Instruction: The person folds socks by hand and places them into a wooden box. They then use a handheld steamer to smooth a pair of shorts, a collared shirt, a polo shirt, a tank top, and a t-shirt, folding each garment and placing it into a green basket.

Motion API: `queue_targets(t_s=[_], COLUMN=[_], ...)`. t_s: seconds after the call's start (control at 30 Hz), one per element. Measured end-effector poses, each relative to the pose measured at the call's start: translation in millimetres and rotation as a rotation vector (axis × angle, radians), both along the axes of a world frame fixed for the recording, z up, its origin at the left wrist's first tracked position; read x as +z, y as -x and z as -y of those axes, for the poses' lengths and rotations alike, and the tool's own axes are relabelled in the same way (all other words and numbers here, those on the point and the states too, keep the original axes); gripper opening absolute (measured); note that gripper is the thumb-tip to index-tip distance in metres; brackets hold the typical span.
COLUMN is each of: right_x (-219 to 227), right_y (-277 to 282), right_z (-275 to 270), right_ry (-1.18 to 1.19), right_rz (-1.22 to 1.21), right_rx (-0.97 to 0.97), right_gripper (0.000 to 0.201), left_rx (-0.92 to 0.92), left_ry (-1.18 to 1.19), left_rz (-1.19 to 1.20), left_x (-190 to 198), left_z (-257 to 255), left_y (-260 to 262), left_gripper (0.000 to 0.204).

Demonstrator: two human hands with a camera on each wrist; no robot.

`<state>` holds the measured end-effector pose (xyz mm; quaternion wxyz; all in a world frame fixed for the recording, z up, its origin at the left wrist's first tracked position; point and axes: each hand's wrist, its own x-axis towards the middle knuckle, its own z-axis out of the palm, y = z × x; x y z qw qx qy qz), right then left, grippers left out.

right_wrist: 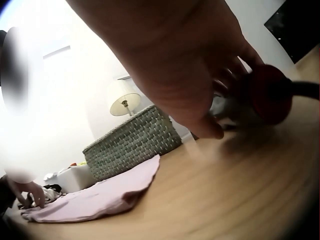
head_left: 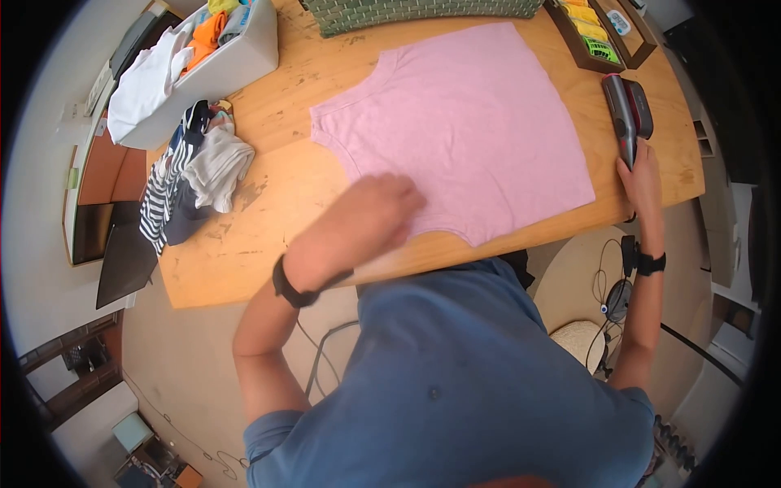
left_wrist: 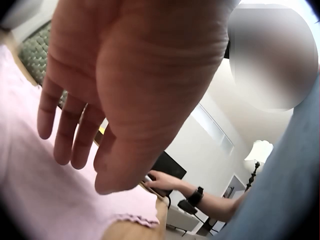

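A pink sleeveless garment [head_left: 480, 130] lies spread flat on the wooden table. My left hand [head_left: 366, 220] is over its near left edge, blurred in the head view; in the left wrist view the fingers of this hand [left_wrist: 135, 90] extend loosely above the cloth, holding nothing. At the table's right side my right hand [head_left: 643, 179] grips the handle end of a grey and black handheld appliance [head_left: 622, 114], which rests on the wood. From the right wrist view, the fingers of the right hand [right_wrist: 185, 75] curl round it beside its red end [right_wrist: 270, 95], where a cord comes out.
Striped and grey clothes [head_left: 195, 175] are heaped at the table's left. Behind them stands a white bin [head_left: 244, 61] of clothing. A green woven basket [head_left: 423, 15] is at the far edge, and a brown box [head_left: 582, 37] with yellow items sits at the far right.
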<state>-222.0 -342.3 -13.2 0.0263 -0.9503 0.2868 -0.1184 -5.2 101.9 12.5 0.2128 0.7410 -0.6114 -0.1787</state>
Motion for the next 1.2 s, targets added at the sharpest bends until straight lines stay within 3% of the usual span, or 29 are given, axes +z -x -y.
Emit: queue_targets(t_s=[0.03, 0.13, 0.23, 0.33, 0.43, 0.53, 0.63, 0.73, 0.83, 0.9, 0.97, 1.03, 1.07, 1.2], right_x=[10, 20, 30, 9, -3, 7, 24, 39, 61, 32, 19, 16, 15, 6], right_y=[-2, 1, -10, -9, -9, -8, -3, -5, -49, -76, -143, -164, -171, -169], right_z=[-15, -60, -106, -104, -100, -99, -108, -104, -76, -45, -16, -29, -34, -29], right_ry=[0.084, -0.134, -0.243, -0.151, -0.137, -0.193, -0.449, -0.700, -0.885, -0.775, -0.764, -0.587, -0.500, -0.628], right_rz=[-0.027, 0.027, -0.180, -0.103, -0.051, -0.180, -0.332, -0.460, -0.491, -0.065, -0.235, -0.246, -0.255, -0.174], right_rx=[0.027, 0.402, 0.674, 0.693, 0.723, 0.790, 0.868, 0.763, 0.640, 0.608, 0.501, 0.537, 0.554, 0.549], right_gripper=[0.051, 0.047, 0.041, 0.040, 0.034, 0.024, 0.016, 0.013, 0.009, 0.013, 0.023, 0.023, 0.023, 0.022], left_rx=[0.000, 0.067, 0.112, 0.119, 0.122, 0.116, 0.127, 0.208, 0.268, 0.411, 0.490, 0.538, 0.549, 0.604], left_ry=[-0.053, -0.088, -0.179, -0.137, -0.123, -0.049, -0.097, -0.004, 0.083, -0.058, -0.017, 0.013, 0.020, -0.106], left_rz=[0.044, 0.188, 0.257, 0.374, 0.410, 0.274, 0.045, -0.210, -0.283, -0.368, -0.253, -0.163, -0.135, -0.098], left_x=[-3, -6, -5, -10, -16, -21, -7, 9, 12, 19, -4, -19, -23, -16], left_z=[-1, -3, -8, -9, -12, -21, -30, -35, -34, -24, -12, -11, -11, -13], left_y=[11, 27, 37, 43, 39, 32, 26, 19, -13, -46, -78, -87, -88, -80], left_gripper=[0.037, 0.042, 0.037, 0.023, 0.022, 0.016, 0.014, 0.022, 0.030, 0.028, 0.025, 0.024, 0.024, 0.027])
